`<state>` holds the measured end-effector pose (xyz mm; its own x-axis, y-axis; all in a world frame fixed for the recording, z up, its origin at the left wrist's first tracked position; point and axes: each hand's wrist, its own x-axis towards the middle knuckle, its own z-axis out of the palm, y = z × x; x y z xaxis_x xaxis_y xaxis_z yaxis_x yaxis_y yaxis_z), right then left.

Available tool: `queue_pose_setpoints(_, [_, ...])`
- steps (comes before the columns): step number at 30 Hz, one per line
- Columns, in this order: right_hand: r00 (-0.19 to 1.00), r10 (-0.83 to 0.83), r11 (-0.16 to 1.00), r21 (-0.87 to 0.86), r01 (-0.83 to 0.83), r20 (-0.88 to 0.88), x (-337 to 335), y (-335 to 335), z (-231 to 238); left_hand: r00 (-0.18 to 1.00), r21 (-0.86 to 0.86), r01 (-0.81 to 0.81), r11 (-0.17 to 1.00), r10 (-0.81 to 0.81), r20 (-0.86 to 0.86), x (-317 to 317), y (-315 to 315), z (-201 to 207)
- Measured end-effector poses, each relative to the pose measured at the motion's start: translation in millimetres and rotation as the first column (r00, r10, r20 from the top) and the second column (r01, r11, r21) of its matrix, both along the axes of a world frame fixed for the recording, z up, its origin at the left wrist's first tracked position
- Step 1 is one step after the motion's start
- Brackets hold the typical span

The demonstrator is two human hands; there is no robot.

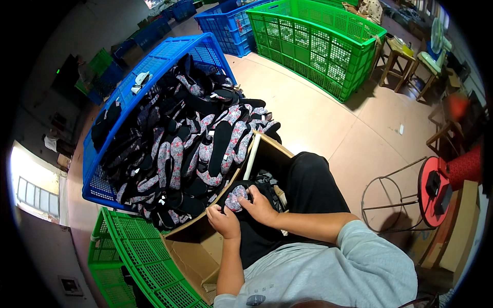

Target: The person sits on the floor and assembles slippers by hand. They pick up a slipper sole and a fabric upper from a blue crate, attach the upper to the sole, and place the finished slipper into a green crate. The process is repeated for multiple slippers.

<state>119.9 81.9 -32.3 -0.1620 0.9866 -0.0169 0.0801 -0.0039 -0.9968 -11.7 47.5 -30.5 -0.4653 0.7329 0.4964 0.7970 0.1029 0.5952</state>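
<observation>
Over my lap, both hands grip a black cloth shoe (236, 198) with a grey and pink floral patch showing. My left hand (225, 223) pinches its near left edge, while the fingers of my right hand (262, 208) hold the right side, the thumb against the floral patch. Just beyond, a large pile of similar black and floral cloth shoes (177, 154) spills from a tipped blue crate (149, 56). An open cardboard box (192, 251) stands beside my legs, close to my left hand, with a pale rod (250, 156) at its far side.
At the lower left stands a green mesh crate (146, 256). A big green crate (313, 46) and another blue crate (231, 28) sit across the tiled floor. To my right is a red-topped round stool (434, 205) with dark blocks on it; wooden stools (398, 59) stand farther off.
</observation>
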Motion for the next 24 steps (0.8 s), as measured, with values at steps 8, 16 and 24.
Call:
queue_pose_setpoints(8, [0.98,0.187,0.981,-0.072,-0.182,0.072,8,2,1,0.996,-0.262,-0.08,0.962,0.064,-0.067,-7,-10,13])
queue_pose_setpoints(16, [0.981,0.167,0.984,-0.072,-0.16,0.104,4,-7,9,0.916,-0.258,0.029,0.966,-0.129,-0.38,1,-13,32])
queue_pose_setpoints(24, [0.994,0.047,0.999,0.004,-0.048,0.096,-15,-3,-13,0.905,-0.25,0.159,0.955,-0.242,-0.349,14,-24,31])
